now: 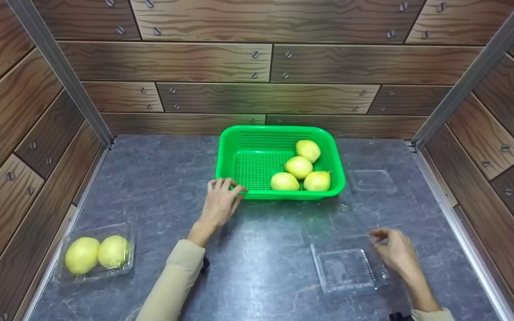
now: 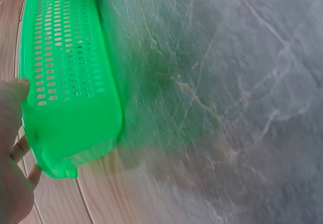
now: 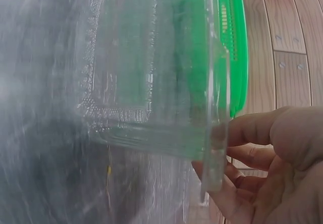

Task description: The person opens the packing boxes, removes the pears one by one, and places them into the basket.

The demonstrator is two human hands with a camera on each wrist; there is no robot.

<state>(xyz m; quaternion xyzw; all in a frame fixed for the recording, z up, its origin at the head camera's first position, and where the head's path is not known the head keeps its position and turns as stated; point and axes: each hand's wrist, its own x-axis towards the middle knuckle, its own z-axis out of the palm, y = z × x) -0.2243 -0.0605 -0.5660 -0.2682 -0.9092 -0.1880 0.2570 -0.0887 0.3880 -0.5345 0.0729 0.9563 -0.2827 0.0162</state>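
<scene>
Grey marbled tabletop [image 1: 252,263], brown plank-patterned walls [image 1: 208,62] with screw heads [image 1: 255,54], metal corner posts [image 1: 62,67], metal edge strips [image 1: 466,249]

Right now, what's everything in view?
Perforated plastic basket: one, green, far middle.
Rectangular plastic boxes: two, clear, left and right.
Round fruits: six, yellow, four in basket, two in left box.
Flat plastic piece: one, clear, right of basket.
Marbled tabletop: one, grey, beneath.
Wood-patterned walls: three, brown, back and sides.
Metal bars: four, grey, back corners and table sides.
Wrist pieces: two, black, by cuffs.
Sleeves: two, beige, forearms.
Left hand: one, gripping basket rim.
Right hand: one, pinching right box.
</scene>
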